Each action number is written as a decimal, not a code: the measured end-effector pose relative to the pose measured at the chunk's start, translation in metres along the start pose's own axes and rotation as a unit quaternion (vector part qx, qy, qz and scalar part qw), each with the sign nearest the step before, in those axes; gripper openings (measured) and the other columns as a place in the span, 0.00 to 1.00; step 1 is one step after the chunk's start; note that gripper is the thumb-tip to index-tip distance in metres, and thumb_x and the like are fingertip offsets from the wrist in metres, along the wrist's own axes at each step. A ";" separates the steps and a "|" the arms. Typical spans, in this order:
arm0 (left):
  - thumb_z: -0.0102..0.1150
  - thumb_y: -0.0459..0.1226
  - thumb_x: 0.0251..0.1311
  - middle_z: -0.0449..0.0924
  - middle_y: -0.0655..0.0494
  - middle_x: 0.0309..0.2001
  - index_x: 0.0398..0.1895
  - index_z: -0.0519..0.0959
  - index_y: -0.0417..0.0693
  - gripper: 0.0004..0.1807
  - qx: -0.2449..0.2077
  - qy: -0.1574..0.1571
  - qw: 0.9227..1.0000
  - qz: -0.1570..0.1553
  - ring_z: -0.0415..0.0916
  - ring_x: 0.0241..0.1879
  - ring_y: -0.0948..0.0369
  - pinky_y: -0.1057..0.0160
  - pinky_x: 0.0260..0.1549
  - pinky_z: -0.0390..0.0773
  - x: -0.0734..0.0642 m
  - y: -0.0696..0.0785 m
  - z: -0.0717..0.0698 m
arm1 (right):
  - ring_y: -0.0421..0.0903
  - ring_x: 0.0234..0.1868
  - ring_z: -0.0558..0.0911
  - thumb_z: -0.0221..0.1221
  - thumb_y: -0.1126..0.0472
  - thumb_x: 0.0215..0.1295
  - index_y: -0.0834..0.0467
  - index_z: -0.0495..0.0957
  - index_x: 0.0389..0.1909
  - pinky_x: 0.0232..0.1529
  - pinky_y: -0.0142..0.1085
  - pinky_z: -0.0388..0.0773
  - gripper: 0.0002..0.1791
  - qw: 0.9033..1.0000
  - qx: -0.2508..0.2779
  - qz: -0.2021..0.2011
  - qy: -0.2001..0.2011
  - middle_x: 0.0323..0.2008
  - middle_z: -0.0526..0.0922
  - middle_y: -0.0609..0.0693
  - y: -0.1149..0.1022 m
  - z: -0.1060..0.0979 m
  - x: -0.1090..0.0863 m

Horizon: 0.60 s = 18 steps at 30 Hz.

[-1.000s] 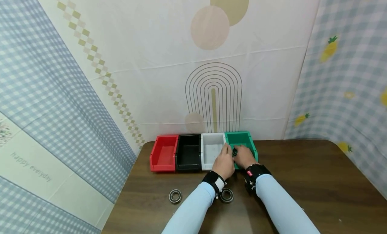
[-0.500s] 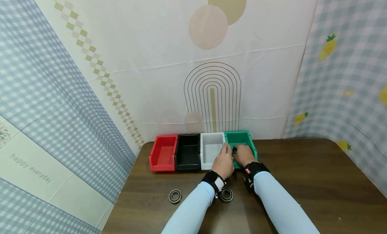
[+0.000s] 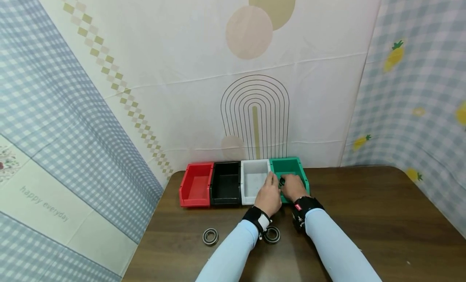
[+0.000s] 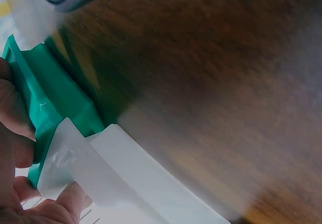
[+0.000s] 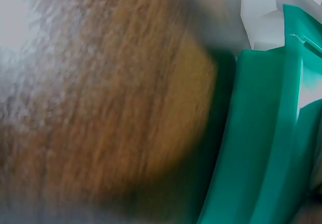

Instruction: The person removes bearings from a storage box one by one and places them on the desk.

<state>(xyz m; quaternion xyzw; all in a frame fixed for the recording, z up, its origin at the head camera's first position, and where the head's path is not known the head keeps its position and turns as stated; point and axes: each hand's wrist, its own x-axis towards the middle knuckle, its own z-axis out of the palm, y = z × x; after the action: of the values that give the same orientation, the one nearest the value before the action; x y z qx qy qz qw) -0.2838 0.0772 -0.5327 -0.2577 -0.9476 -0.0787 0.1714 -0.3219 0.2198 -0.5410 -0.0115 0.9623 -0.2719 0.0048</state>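
Note:
In the head view, my left hand (image 3: 268, 199) pinches the adjoining walls of the white bin (image 3: 253, 183) and the green bin (image 3: 285, 164). Its fingers (image 4: 73, 201) lie on the white side in the left wrist view, and more of the hand touches the green wall. Inside the green bin, my right hand (image 3: 293, 188) holds a dark ring that looks like a bearing (image 3: 282, 181); its fingertips are mostly hidden. The right wrist view shows mainly the green bin's outer wall, with just a sliver of hand at the edge.
A red bin (image 3: 196, 187) and a black bin (image 3: 226, 185) continue the row to the left. Two metal bearings lie on the wooden table (image 3: 364, 217): one bearing (image 3: 210, 236) left of the left forearm, another bearing (image 3: 272, 235) beside the left wrist. A curtain hangs behind the bins.
The head view has shifted slightly. Both hands stay at the same places on and in the bins, and the two table bearings have not moved.

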 end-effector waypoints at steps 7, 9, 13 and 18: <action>0.62 0.40 0.76 0.71 0.36 0.76 0.74 0.71 0.31 0.30 0.011 0.011 1.000 0.012 0.78 0.72 0.52 0.68 0.60 0.84 0.000 0.000 0.000 | 0.72 0.74 0.71 0.57 0.66 0.75 0.66 0.71 0.75 0.73 0.65 0.72 0.29 1.000 0.012 0.012 -0.013 0.73 0.74 0.70 -0.002 -0.001 0.001; 0.62 0.40 0.76 0.71 0.35 0.76 0.74 0.72 0.31 0.30 0.010 0.015 1.000 0.012 0.79 0.71 0.52 0.68 0.60 0.84 0.000 0.000 0.001 | 0.72 0.75 0.71 0.57 0.66 0.75 0.66 0.71 0.75 0.73 0.65 0.72 0.29 1.000 0.012 0.014 -0.016 0.74 0.73 0.70 -0.002 -0.002 0.000; 0.63 0.39 0.75 0.71 0.36 0.76 0.74 0.72 0.31 0.31 0.007 0.021 1.000 0.008 0.81 0.69 0.53 0.69 0.58 0.85 0.000 0.000 0.005 | 0.72 0.75 0.70 0.56 0.66 0.75 0.66 0.71 0.76 0.74 0.65 0.71 0.29 1.000 0.009 0.016 -0.020 0.74 0.73 0.71 -0.003 -0.004 -0.002; 0.62 0.39 0.76 0.70 0.36 0.76 0.75 0.71 0.31 0.30 -0.002 0.017 1.000 0.001 0.81 0.69 0.53 0.69 0.57 0.85 -0.002 0.001 0.006 | 0.73 0.75 0.70 0.57 0.66 0.74 0.66 0.71 0.75 0.73 0.65 0.72 0.29 1.000 0.006 0.013 -0.014 0.73 0.74 0.71 -0.003 -0.002 -0.003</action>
<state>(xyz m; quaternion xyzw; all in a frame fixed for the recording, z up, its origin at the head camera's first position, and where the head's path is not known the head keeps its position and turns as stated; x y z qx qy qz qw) -0.2838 0.0784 -0.5388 -0.2573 -0.9442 -0.0849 0.1874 -0.3189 0.2185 -0.5376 -0.0025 0.9605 -0.2772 0.0221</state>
